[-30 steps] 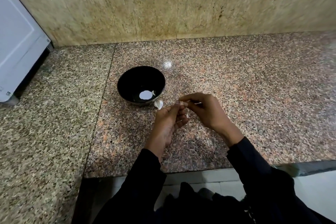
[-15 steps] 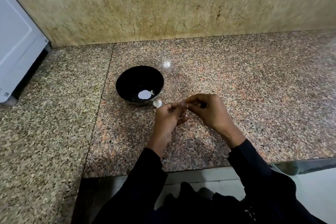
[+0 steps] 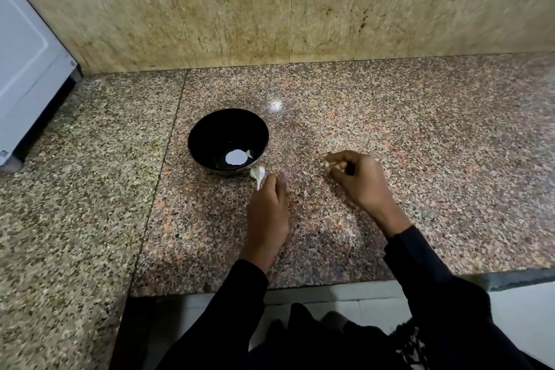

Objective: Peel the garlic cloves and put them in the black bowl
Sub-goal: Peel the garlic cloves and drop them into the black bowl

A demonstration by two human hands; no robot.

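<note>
On the counter (image 3: 390, 129) sits a black bowl (image 3: 210, 132) with one small peeled clove (image 3: 249, 154) inside. A garlic piece (image 3: 257, 173) lies just beside the bowl, touching the fingertips of the left hand (image 3: 268, 207). That hand's fingers curl down, but I cannot tell if they hold anything. The right hand (image 3: 359, 180) is well apart to the right, pinching a small pale bit (image 3: 328, 164).
</note>
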